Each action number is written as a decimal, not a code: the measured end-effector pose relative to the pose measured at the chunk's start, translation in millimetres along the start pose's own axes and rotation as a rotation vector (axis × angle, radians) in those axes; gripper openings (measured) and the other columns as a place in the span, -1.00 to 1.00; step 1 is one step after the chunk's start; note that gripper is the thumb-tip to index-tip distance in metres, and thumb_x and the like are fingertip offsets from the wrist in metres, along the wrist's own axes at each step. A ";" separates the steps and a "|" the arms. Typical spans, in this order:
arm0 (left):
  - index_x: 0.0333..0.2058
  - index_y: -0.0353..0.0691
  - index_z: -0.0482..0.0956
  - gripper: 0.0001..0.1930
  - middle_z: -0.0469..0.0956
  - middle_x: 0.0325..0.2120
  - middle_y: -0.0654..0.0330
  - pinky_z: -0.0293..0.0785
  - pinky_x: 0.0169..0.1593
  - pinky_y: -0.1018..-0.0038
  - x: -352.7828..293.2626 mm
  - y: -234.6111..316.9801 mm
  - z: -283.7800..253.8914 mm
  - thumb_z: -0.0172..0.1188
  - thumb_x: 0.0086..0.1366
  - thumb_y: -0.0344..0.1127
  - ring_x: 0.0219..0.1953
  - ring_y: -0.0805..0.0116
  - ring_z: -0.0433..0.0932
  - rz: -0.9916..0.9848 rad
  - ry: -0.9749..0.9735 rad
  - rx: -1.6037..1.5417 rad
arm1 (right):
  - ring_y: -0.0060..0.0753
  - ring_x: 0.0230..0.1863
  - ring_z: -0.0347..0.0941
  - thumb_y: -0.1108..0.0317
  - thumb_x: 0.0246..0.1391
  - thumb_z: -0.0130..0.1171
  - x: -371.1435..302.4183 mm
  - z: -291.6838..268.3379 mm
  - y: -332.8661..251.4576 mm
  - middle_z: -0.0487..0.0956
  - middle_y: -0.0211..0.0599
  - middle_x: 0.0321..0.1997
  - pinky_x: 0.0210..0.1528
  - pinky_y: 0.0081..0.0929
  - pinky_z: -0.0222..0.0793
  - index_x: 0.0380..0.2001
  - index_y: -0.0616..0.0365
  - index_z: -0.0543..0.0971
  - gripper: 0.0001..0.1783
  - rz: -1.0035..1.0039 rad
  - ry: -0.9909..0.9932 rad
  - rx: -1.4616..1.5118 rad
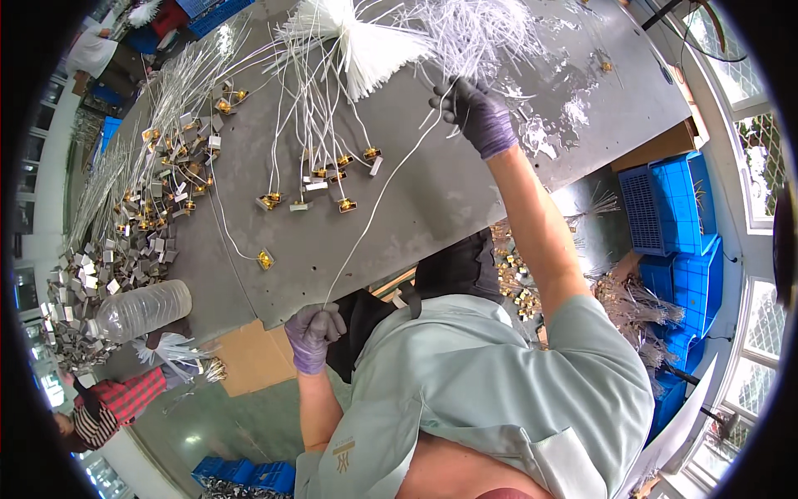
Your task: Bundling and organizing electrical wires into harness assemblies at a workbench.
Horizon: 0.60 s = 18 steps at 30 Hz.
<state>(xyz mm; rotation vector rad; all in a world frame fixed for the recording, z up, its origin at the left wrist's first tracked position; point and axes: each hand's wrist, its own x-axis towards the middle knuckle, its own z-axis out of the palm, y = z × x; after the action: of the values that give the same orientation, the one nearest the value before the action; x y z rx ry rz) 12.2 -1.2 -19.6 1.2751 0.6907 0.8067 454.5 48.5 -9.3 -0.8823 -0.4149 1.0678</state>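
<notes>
A thin white wire runs in a loose curve over the grey table between my two gloved hands. Its lower end goes into the closed fingers of my left hand, at the near table edge; whatever sits on that end is hidden. Farther off, my right hand pinches the wire's upper stretch, beside a bundle of thin whitish strands. Left of that lies a fanned bundle of white sleeves. From it several wires trail toward me, ending in small brass-coloured parts with grey blocks.
Wired brass parts and grey blocks pile up at left, near a clear plastic bottle. Blue crates stand right of the table. Cardboard lies below its near edge. Other people are at far left.
</notes>
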 end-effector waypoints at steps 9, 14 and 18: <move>-0.29 -0.37 0.56 -0.70 0.22 -0.85 0.32 0.18 -0.63 0.56 -10.9 -16.7 -16.2 0.14 0.27 -0.17 -0.76 0.48 0.26 -0.002 0.117 -0.009 | -0.02 -0.31 0.59 0.27 0.20 0.04 18.2 4.3 -27.0 0.56 0.08 -0.24 -0.42 -0.36 0.54 -0.05 0.34 0.30 -0.61 -0.193 0.276 -0.097; -0.33 -0.37 0.55 -0.70 0.14 -0.90 0.34 0.14 -0.69 0.55 -13.0 -23.3 -20.3 0.13 0.26 -0.17 -0.81 0.48 0.18 0.044 0.163 -0.019 | 0.02 -0.33 0.59 0.24 0.20 0.04 27.2 0.9 -30.3 0.55 0.13 -0.25 -0.45 -0.30 0.56 -0.08 0.33 0.32 -0.62 -0.244 0.289 -0.066; -0.33 -0.39 0.54 -0.70 0.12 -0.91 0.34 0.10 -0.71 0.54 -14.2 -23.3 -23.2 0.11 0.27 -0.19 -0.84 0.48 0.14 0.047 0.181 -0.018 | -0.02 -0.42 0.58 0.22 0.20 0.05 31.7 0.0 -31.1 0.55 0.10 -0.32 -0.54 -0.33 0.52 -0.12 0.30 0.32 -0.64 -0.239 0.307 -0.053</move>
<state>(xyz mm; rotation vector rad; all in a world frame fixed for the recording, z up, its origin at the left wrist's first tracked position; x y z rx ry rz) -11.6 -2.7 -46.4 1.2154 0.7985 0.9736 486.7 70.4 11.8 -0.9986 -0.2830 0.6910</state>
